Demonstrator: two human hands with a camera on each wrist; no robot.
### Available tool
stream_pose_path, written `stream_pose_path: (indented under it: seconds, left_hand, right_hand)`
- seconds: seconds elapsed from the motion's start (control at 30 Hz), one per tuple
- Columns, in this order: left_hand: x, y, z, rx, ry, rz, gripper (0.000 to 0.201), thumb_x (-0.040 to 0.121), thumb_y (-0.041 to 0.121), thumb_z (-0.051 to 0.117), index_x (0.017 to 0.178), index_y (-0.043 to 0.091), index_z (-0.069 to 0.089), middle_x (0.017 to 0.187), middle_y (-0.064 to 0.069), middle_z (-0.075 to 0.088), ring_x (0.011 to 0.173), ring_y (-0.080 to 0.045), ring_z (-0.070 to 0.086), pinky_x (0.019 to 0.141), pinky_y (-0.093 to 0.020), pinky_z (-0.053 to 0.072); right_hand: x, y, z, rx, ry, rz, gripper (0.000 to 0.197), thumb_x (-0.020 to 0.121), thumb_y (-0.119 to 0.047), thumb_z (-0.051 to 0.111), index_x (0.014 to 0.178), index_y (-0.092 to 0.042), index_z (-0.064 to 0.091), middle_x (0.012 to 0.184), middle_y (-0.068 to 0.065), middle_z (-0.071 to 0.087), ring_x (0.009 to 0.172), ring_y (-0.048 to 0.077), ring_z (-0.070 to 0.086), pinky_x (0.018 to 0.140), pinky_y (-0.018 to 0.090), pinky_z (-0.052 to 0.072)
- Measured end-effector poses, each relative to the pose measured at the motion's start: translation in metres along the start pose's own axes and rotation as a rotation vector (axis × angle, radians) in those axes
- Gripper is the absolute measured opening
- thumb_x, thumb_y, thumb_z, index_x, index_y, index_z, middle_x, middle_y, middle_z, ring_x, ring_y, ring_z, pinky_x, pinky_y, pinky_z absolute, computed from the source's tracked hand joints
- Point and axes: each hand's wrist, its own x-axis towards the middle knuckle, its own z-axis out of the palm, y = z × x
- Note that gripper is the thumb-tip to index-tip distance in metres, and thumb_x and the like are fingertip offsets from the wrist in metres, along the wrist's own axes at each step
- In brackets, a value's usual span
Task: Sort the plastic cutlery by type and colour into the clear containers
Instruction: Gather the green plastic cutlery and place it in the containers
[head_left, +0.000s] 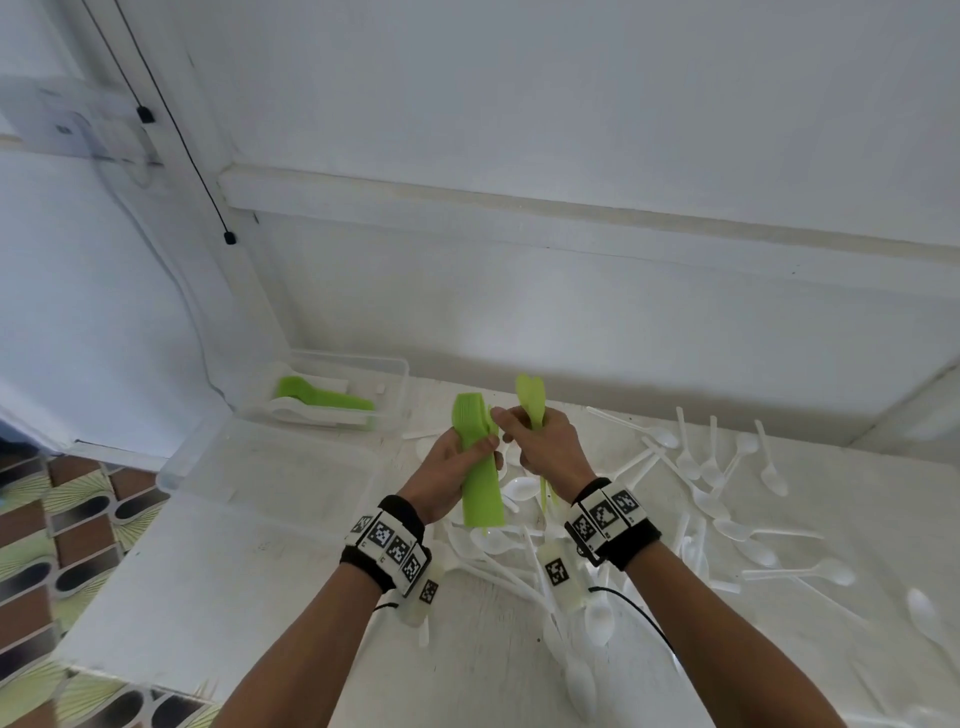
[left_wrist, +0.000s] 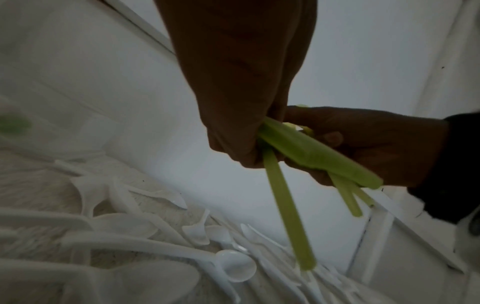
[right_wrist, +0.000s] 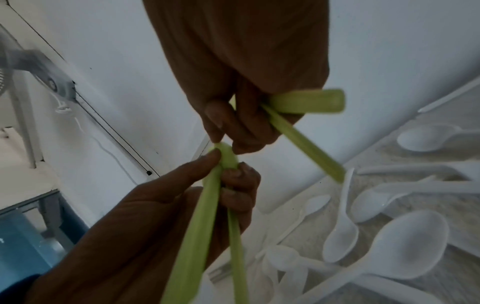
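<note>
My left hand (head_left: 462, 454) grips a stack of green forks (head_left: 482, 491) upright above the table; in the right wrist view the same stack (right_wrist: 200, 230) rises from the lower left. My right hand (head_left: 540, 441) holds a few green spoons (head_left: 531, 396), bowls up, their thin handles (right_wrist: 303, 142) sticking out below the palm. Its forefinger and thumb touch the top of the fork stack (right_wrist: 227, 154). One green handle (left_wrist: 285, 216) hangs lower than the rest of the bundle (left_wrist: 317, 156). Both hands are close together over the pile.
A clear container (head_left: 397, 384) at the back left holds green and white cutlery. A second clear container (head_left: 270, 467) sits nearer, left of my hands. Several white spoons (head_left: 727, 514) lie scattered over the white table (head_left: 234, 582), whose left edge drops to a tiled floor.
</note>
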Motion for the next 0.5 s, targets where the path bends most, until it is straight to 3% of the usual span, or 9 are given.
stream_pose_path:
  seconds: [0.07,0.17,0.2,0.27,0.33,0.43,0.5]
  left_hand:
    - [-0.001,0.001,0.002,0.023,-0.014,0.003,0.030,0.099,0.011,0.061,0.126,0.000,0.054,0.095,-0.013,0.061,0.079,-0.022,0.061,0.074,-0.035,0.052]
    - [-0.003,0.002,0.000,0.046,-0.039,0.001,0.036,0.100,0.015,0.061,0.131,-0.001,0.052,0.094,-0.015,0.060,0.081,-0.024,0.061,0.074,-0.037,0.052]
    - [-0.003,0.002,-0.001,0.056,-0.045,0.000,0.039,0.100,0.016,0.062,0.133,-0.002,0.051,0.095,-0.016,0.061,0.082,-0.024,0.062,0.074,-0.037,0.052]
    - [-0.004,0.003,-0.001,0.045,-0.044,-0.020,0.036,0.100,0.015,0.061,0.130,-0.003,0.050,0.092,-0.016,0.064,0.081,-0.025,0.065,0.073,-0.037,0.054]
    - [-0.005,0.006,-0.003,-0.007,-0.039,-0.048,0.026,0.100,0.010,0.058,0.123,0.000,0.050,0.088,-0.018,0.066,0.079,-0.029,0.067,0.072,-0.037,0.056]
    - [-0.006,0.008,-0.001,-0.010,-0.053,-0.071,0.020,0.100,0.006,0.056,0.118,-0.001,0.052,0.087,-0.024,0.068,0.079,-0.033,0.070,0.072,-0.037,0.057]
    - [-0.006,0.009,0.001,-0.012,-0.095,-0.078,0.023,0.100,0.008,0.056,0.121,-0.002,0.052,0.091,-0.023,0.068,0.080,-0.032,0.069,0.074,-0.038,0.057]
  right_hand:
    - [0.002,0.001,0.001,-0.068,0.036,-0.072,0.026,0.091,-0.040,0.072,0.088,-0.015,0.075,0.075,-0.009,0.073,0.052,0.004,0.057,0.053,0.016,0.045]
    - [-0.001,0.001,0.002,-0.233,0.031,-0.175,0.023,0.089,-0.045,0.072,0.087,-0.023,0.078,0.082,-0.014,0.076,0.077,-0.008,0.067,0.070,0.004,0.043]
    - [-0.001,0.001,0.002,-0.263,0.034,-0.203,0.023,0.089,-0.044,0.072,0.087,-0.022,0.078,0.082,-0.013,0.076,0.081,-0.006,0.067,0.073,0.005,0.045]
    - [0.003,0.006,0.003,-0.318,0.098,-0.261,0.026,0.092,-0.038,0.069,0.085,-0.014,0.077,0.079,-0.004,0.075,0.078,0.010,0.070,0.079,0.023,0.053]
    - [0.009,0.012,0.004,-0.341,0.153,-0.282,0.032,0.094,-0.036,0.065,0.083,-0.007,0.073,0.074,0.007,0.072,0.067,0.026,0.067,0.075,0.040,0.055]
    - [0.012,0.012,0.002,-0.277,0.129,-0.243,0.025,0.096,-0.034,0.067,0.091,-0.012,0.077,0.079,0.001,0.074,0.060,0.015,0.063,0.070,0.029,0.051]
    - [0.011,0.012,-0.001,-0.147,0.104,-0.191,0.018,0.094,-0.031,0.070,0.095,-0.015,0.078,0.081,-0.001,0.075,0.050,0.009,0.057,0.060,0.022,0.049]
